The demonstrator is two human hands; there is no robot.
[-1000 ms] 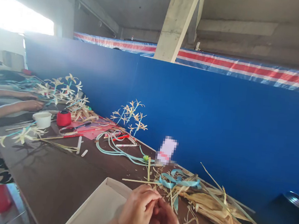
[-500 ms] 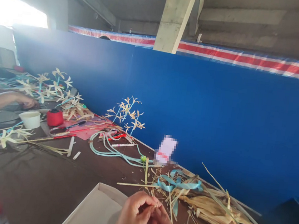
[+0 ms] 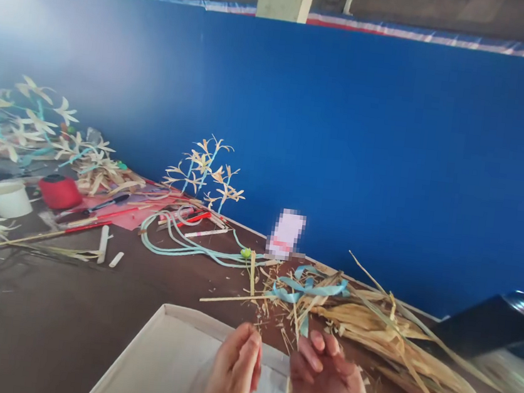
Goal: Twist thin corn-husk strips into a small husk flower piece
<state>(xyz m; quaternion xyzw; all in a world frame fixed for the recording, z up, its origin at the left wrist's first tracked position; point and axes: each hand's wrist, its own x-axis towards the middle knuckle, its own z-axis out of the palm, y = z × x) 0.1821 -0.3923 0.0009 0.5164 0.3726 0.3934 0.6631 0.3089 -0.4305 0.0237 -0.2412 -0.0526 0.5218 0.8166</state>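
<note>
My left hand (image 3: 233,373) and my right hand (image 3: 329,386) are low in the middle, a little apart, above the far rim of a white tray (image 3: 162,362). The left hand's fingers are pressed together in a pinch; what they hold is too small to name. The right hand's fingers curl loosely with the tips apart, and nothing shows in them. Just beyond my hands lies a heap of dry straw strips (image 3: 383,336) with light blue ribbon (image 3: 311,287) tangled in it.
On the brown table (image 3: 65,300) lie teal cords (image 3: 180,247), straw flowers (image 3: 205,171), a red spool (image 3: 60,191), a white cup (image 3: 4,197) and red-handled tools (image 3: 89,221). A blue partition (image 3: 391,142) walls the far edge. A dark container (image 3: 494,321) stands at right.
The view has tilted down and shifted right. My hands, pressed together before, have come apart. The other person's arms at left have left the view.
</note>
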